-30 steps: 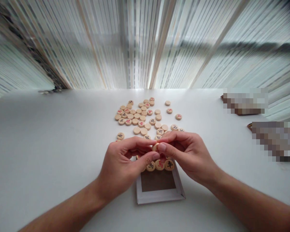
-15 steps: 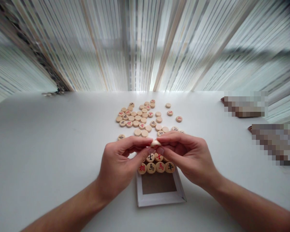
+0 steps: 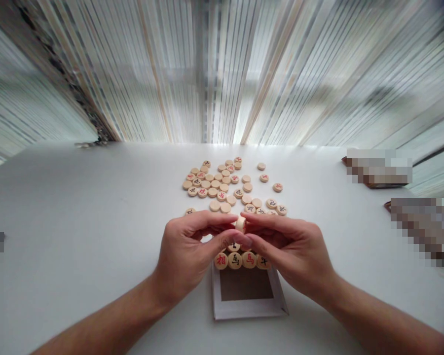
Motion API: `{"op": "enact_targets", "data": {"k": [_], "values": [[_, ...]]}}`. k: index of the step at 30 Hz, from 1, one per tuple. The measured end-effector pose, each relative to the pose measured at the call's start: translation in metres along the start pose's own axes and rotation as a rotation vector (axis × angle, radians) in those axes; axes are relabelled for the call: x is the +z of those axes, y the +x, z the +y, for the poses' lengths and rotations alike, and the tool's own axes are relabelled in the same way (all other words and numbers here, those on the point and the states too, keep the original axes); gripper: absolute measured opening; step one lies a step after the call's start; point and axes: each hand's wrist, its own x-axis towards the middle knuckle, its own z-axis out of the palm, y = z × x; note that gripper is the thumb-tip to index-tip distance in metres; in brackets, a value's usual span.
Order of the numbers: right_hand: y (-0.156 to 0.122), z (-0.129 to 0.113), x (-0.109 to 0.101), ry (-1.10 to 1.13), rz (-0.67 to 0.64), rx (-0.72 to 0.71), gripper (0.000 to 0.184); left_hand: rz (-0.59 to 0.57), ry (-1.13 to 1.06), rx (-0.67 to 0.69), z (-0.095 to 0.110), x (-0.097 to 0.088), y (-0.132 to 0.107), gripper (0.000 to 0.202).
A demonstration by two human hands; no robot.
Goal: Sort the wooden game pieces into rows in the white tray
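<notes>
Between my fingertips is a pale wooden Chinese chess piece (image 3: 240,224), tipped up with its side rim toward me. My left hand (image 3: 188,251) pinches it from the left with fingers and thumb, while my right hand (image 3: 296,246) grips it from the right. Just below, a shallow white box (image 3: 249,311) carries rows of similar pieces; a red-marked horse piece (image 3: 249,260) is in the nearest full row. My hands partly cover the rows behind. The near part of the box shows its brown bottom.
Beyond my hands, several loose chess pieces (image 3: 215,184) lie scattered on the white table (image 3: 96,236), some face up with red or black characters, others blank side up. Two pixelated objects (image 3: 379,170) stand at the right. A striped string curtain (image 3: 222,74) hangs behind the table.
The piece between my fingers has turned from lying fairly flat to standing on edge. The whole view has shifted slightly, so table things appear a little lower and to the right.
</notes>
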Motion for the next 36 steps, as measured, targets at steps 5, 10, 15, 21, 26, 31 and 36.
{"op": "enact_targets", "data": {"k": [5,10,15,21,26,31,36], "values": [[-0.001,-0.003,0.002,0.039,-0.081,0.037,0.032,-0.064,-0.019,0.051,-0.001,-0.001,0.002,0.019],[0.0,-0.009,0.0,0.246,-0.221,0.189,0.03,-0.085,0.229,0.306,-0.001,-0.006,0.003,0.025],[-0.001,-0.007,-0.004,0.302,-0.248,0.311,0.029,-0.096,0.373,0.479,0.002,-0.006,0.0,0.025],[0.001,-0.007,0.0,0.451,-0.268,0.347,0.027,-0.149,0.381,0.475,0.001,-0.006,0.0,0.025],[0.003,-0.009,0.001,0.433,-0.241,0.398,0.024,-0.195,0.361,0.518,-0.004,-0.006,-0.002,0.028],[0.002,-0.013,0.001,0.374,-0.182,0.435,0.024,-0.222,0.347,0.515,-0.002,-0.002,-0.003,0.027],[0.002,-0.011,-0.002,0.352,-0.234,0.364,0.022,-0.186,0.287,0.385,0.003,-0.001,-0.001,0.024]]}}
